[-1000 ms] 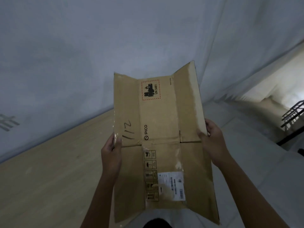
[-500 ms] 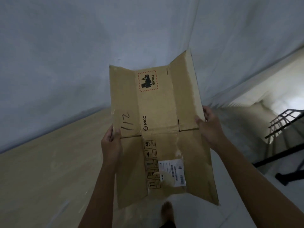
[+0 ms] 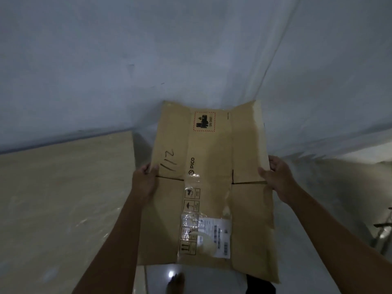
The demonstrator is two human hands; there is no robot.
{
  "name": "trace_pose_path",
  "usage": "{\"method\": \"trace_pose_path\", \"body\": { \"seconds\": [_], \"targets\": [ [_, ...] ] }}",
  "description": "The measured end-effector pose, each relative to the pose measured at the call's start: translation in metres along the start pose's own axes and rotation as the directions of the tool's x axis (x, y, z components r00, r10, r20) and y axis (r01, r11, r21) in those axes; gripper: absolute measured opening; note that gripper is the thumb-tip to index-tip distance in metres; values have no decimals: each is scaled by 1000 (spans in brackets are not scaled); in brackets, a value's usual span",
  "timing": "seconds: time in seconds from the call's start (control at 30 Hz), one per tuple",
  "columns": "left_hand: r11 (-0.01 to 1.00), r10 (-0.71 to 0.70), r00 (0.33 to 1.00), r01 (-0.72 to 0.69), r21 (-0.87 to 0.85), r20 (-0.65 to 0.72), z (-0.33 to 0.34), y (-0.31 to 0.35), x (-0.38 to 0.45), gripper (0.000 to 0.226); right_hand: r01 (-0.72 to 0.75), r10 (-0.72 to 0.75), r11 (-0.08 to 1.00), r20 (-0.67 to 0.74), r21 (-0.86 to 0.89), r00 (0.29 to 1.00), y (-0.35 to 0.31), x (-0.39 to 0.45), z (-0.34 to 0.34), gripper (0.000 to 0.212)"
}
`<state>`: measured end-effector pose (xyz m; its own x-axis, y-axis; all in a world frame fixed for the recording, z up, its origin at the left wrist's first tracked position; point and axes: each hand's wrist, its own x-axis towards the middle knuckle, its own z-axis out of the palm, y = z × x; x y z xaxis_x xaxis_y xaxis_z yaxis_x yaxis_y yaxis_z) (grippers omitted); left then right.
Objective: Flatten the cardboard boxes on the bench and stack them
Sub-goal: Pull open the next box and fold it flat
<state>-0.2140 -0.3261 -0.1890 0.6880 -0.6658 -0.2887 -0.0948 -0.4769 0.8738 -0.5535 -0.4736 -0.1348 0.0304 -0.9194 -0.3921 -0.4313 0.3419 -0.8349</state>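
I hold a flattened brown cardboard box in the air in front of me, its flaps spread out. It bears a handwritten "112", a PICO logo, a red-bordered hazard label and a white shipping label. My left hand grips its left edge and my right hand grips its right edge, both at mid height. The wooden bench lies to the left, its right end just beside the box.
A pale wall rises behind the bench, with a corner at the right. Shiny tiled floor shows below the box, with a foot on it. A dark metal frame sits at the right edge.
The view has swung right and down, bringing the bench's right end and more floor into sight. The box sits lower in the frame; both hands keep their grip.
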Motion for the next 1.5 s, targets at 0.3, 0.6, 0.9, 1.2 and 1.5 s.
{"method": "trace_pose_path", "body": {
  "seconds": [0.3,0.6,0.9,1.2,1.5],
  "targets": [
    [971,-237,957,228,-71,-170,113,-68,3,7,-34,84,983,283,-178,955,79,171,8,38],
    [877,-470,832,477,-54,-296,228,-264,69,10,-12,113,934,262,-358,958,257,276,106,39],
    [868,-483,816,493,-54,-317,320,-494,132,15,-101,165,950,198,-296,966,486,368,206,37],
    [921,-330,848,386,55,-416,361,-602,192,23,21,12,889,69,-457,998,564,422,276,42],
    [858,-409,897,441,263,-168,373,-589,179,54,54,21,711,99,-701,995,566,404,272,41]
  ]
}}
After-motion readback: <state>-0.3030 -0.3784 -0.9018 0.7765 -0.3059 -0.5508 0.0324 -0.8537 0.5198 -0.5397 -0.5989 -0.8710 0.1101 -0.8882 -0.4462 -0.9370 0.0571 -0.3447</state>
